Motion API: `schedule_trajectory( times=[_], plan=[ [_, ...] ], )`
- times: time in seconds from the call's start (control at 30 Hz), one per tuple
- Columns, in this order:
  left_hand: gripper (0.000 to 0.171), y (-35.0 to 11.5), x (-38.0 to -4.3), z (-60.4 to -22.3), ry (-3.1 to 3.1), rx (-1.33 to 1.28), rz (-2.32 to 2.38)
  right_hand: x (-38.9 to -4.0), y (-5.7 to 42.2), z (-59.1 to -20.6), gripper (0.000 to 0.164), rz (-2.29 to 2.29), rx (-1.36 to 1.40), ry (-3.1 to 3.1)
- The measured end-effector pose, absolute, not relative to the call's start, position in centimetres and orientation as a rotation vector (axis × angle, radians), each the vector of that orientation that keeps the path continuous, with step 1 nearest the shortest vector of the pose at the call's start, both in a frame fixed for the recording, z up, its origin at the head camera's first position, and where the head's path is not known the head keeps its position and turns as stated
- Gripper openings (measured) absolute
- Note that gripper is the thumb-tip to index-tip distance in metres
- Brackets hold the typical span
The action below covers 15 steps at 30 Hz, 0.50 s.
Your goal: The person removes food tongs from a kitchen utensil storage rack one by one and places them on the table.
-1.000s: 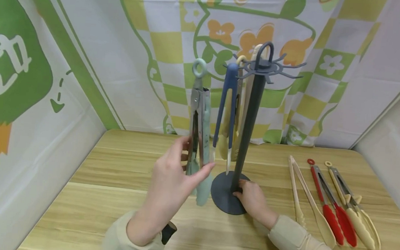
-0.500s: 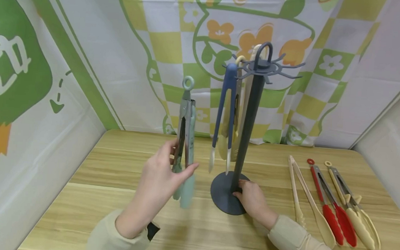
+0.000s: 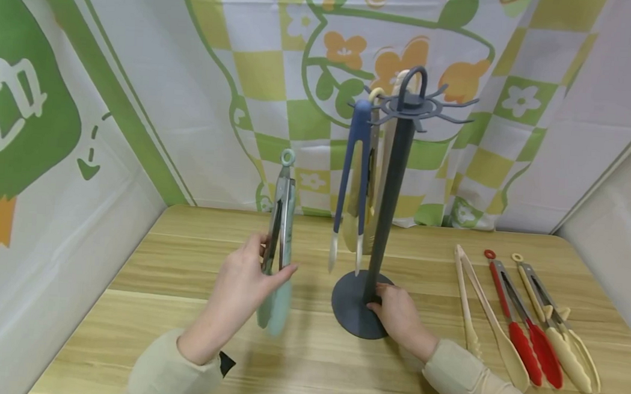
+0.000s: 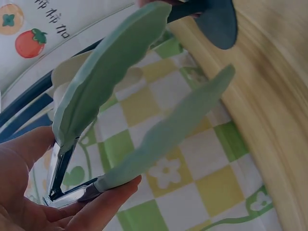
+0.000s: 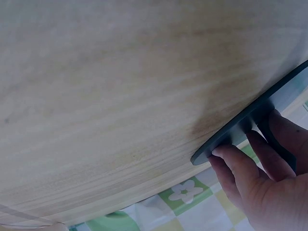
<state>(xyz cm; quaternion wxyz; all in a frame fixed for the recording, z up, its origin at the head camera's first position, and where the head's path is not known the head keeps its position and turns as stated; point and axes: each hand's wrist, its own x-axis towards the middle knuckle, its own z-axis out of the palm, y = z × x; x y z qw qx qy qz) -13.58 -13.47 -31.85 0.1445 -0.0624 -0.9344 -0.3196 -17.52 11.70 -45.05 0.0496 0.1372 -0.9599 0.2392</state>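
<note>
My left hand (image 3: 236, 285) holds a pair of mint-green kitchen tongs (image 3: 281, 312) upright left of the stand, thumb on one arm and fingers on the other. In the left wrist view the green tong heads (image 4: 108, 72) spread apart, away from the palm. Fingers of my right hand (image 3: 399, 313) are curled round the foot of a dark grey utensil stand (image 3: 394, 190), at its round base (image 3: 349, 310). In the right wrist view that hand (image 5: 255, 183) touches the base plate. Blue tongs (image 3: 360, 133) with pale tips hang from a hook, with cream utensils (image 3: 350, 229) partly hidden behind.
On the wooden table (image 3: 151, 307), to the right, lie beige tongs (image 3: 497, 328), red tongs (image 3: 525, 348) and cream tongs (image 3: 566, 351). Several hooks (image 3: 456, 106) stick out from the stand's top. A patterned cloth (image 3: 263, 79) hangs behind the table.
My left hand has carried the mint-green tongs left and down, away from the stand. The tongs' ring sits lower than before. My right hand stays on the stand's foot.
</note>
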Motion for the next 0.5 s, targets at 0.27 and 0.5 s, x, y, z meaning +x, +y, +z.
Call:
schedule_trajectory(
  times=[0.27, 0.5],
  plan=[
    [0.054, -14.2, -14.6, -33.2, -2.819, -0.118, -0.889, -17.7, 11.7, -45.2, 0.020, 0.723, 0.418, -2.914],
    [0.053, -14.8, -15.4, -34.4, -2.907, -0.079, -0.883, -17.6, 11.6, -45.0, 0.019, 0.736, 0.412, -2.918]
  ],
)
